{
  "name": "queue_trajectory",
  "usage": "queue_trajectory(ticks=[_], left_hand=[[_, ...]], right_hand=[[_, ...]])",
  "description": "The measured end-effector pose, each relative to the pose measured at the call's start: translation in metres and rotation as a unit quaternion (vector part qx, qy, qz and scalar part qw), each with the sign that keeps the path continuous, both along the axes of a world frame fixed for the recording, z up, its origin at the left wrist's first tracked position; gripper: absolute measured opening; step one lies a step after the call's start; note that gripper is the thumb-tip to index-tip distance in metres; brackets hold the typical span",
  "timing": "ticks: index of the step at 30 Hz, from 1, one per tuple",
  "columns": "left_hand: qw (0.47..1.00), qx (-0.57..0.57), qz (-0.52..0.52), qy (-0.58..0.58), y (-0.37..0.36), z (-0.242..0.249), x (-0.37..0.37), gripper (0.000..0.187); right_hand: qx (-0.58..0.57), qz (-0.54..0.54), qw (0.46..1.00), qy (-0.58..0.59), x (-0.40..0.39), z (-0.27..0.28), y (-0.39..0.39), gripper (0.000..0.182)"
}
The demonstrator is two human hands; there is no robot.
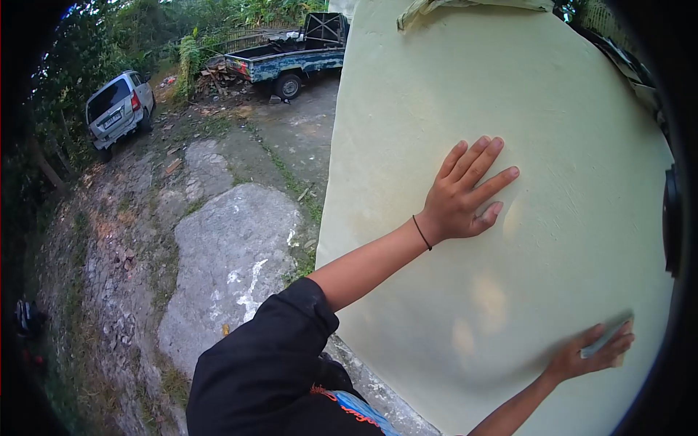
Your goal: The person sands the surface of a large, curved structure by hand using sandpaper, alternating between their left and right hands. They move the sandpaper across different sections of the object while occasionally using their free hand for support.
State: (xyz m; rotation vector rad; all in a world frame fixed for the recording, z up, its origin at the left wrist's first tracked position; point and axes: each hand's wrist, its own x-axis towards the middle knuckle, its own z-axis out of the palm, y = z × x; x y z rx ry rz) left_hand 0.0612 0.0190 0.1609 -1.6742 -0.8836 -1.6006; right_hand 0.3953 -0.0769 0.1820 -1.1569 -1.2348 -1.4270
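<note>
A pale cream-green wall (436, 305) fills the right half of the head view, with faint scratches and patches of light on it. Flat against its middle lies my left hand (469, 189), fingers spread, holding nothing; a thin black band circles the wrist. Lower right, my right hand (589, 356) grips a thin grey piece of sandpaper (607, 338) and presses it near the wall surface. Part of the sheet is hidden by the fingers.
Rough concrete ground (225, 261) with grass and rubble runs along the left. A silver car (120, 109) and a blue pickup truck (291, 64) are parked farther back. A dark object (670, 221) sits at the wall's right edge.
</note>
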Motion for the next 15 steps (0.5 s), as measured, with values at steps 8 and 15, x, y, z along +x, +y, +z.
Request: queue_trajectory(ticks=[8, 15], left_hand=[[1.000, 0.014, -0.014, -0.020, 0.003, -0.004, -0.001, 0.044], [1.000, 0.015, -0.015, -0.021, 0.001, -0.004, -0.001, 0.044]], right_hand=[[0.027, 0.052, 0.991, 0.121, 0.081, -0.011, -0.020, 0.047], [-0.039, -0.057, 0.998, 0.006, -0.022, -0.010, -0.009, 0.046]])
